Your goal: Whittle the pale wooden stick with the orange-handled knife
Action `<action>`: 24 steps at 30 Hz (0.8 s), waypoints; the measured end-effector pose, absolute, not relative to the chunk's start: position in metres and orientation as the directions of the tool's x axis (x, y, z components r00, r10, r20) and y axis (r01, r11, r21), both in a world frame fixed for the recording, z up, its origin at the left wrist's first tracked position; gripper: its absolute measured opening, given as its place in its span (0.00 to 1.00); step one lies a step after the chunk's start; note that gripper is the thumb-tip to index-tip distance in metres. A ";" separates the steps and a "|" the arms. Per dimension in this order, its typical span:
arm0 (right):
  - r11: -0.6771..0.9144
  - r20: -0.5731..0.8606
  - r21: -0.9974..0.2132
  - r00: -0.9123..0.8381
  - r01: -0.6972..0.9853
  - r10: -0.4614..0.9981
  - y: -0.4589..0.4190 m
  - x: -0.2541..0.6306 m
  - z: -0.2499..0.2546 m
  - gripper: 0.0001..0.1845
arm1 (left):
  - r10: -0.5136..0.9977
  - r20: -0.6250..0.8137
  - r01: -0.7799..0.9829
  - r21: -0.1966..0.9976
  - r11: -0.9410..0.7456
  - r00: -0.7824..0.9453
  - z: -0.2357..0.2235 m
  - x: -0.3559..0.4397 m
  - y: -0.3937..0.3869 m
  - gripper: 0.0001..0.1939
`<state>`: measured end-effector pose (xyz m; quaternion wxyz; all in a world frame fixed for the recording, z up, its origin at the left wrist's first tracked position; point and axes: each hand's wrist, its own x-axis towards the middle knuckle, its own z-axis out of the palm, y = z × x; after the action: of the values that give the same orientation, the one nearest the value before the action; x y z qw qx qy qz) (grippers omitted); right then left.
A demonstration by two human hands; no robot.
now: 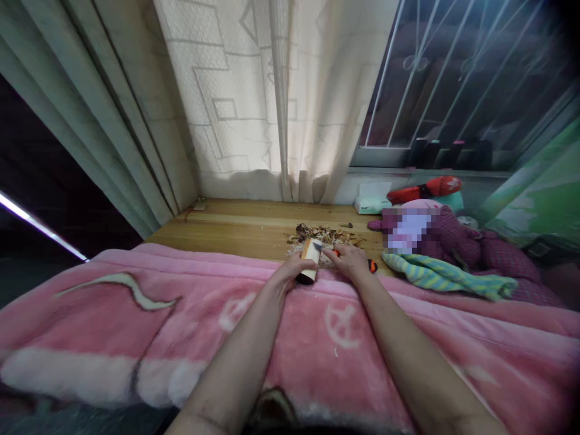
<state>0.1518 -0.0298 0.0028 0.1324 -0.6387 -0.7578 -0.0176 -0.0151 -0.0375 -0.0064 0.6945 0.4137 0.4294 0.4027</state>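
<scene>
"Where's the wood piece (312, 257)?"

"Over the near edge of the surface (226, 229), gripped in the left hand's (292, 270) fingers, beside the shavings (328, 234)."

"And the right hand (351, 262)?"

"Its fingers are closed round a knife (319, 248), blade against the wood."

The piece (312, 255) is pale, smooth-looking bare wood, dark at its near end, with curled, rough wood shavings (324, 235) on the matt, grained wooden surface (222, 226). The blade (318, 247) looks like dull grey metal and its orange-and-black handle (372, 265) probably plastic, though both are small and blurred. The near blanket (317, 338) is plush, matt pink cloth; the far curtain (235, 90), textured woven fabric.
</scene>
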 end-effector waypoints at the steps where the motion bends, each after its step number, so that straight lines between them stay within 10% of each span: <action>1: 0.161 0.220 -0.146 -0.127 0.976 0.967 -0.029 0.153 0.002 0.31 | 0.915 -0.272 -0.199 0.920 0.338 0.300 -0.006 -0.015 -0.038 0.19; 6: 0.372 0.223 -0.168 -0.332 0.913 0.916 -0.029 0.152 0.000 0.31 | 0.906 -0.243 -0.220 0.918 0.330 0.347 -0.004 -0.016 -0.038 0.20; 24: 0.324 0.219 -0.156 -0.287 0.933 0.933 -0.029 0.155 -0.001 0.32 | 0.892 -0.255 -0.218 0.910 0.352 0.374 -0.001 -0.017 -0.041 0.19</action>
<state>0.1552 -0.0294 -0.0013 0.1358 -0.5815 -0.8022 -0.0013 -0.0172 -0.0410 -0.0007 0.7161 0.4174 0.4038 0.3872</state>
